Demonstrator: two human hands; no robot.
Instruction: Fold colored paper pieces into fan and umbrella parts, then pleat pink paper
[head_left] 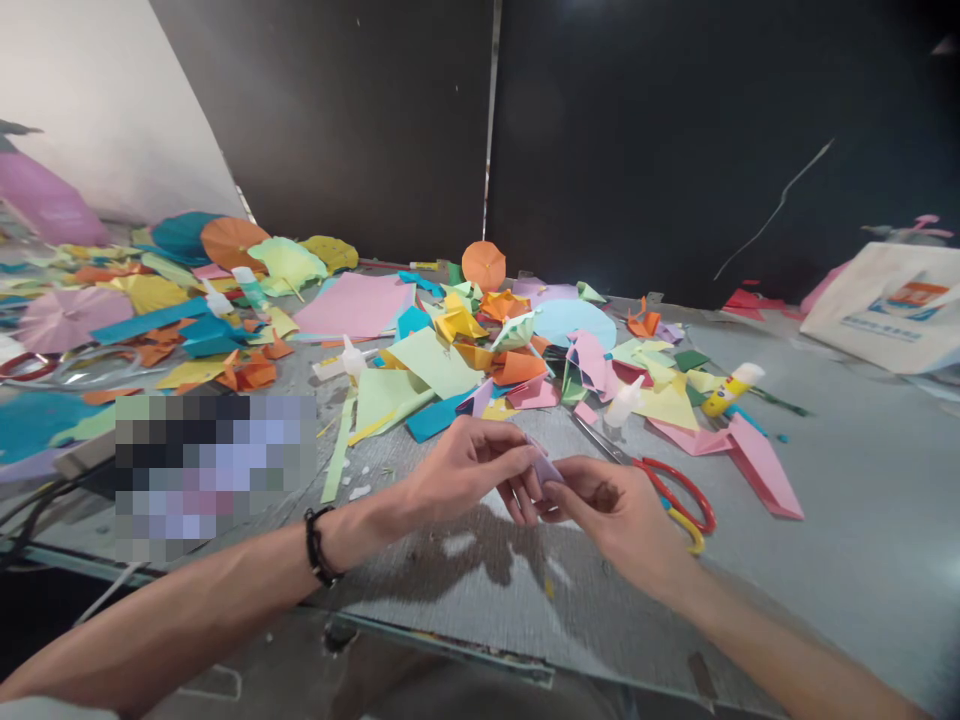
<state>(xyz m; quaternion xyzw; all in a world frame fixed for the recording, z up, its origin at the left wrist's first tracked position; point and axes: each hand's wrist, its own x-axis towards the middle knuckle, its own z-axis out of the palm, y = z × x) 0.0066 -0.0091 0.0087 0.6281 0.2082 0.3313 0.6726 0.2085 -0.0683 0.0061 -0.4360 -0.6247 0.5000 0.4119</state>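
Between my two hands is a small folded piece of purple paper (545, 467), held above the front part of the grey table (450, 580). My left hand (480, 465) pinches its upper left side between thumb and fingers. On its lower right end my right hand (611, 505) closes with thumb and forefinger. Part of the paper is hidden by the fingers. Scissors with red handles (686, 490) lie just behind and right of my right hand, next to a yellow handle (686, 528) partly covered by that hand.
Coloured paper scraps (442, 365) heap across the table's middle. A white glue bottle (624, 402) and a yellow glue stick (731, 390) stand among them. Folded pink paper (765, 465) lies right. A white bag (885, 310) sits far right, and a dark wall (637, 130) rises behind.
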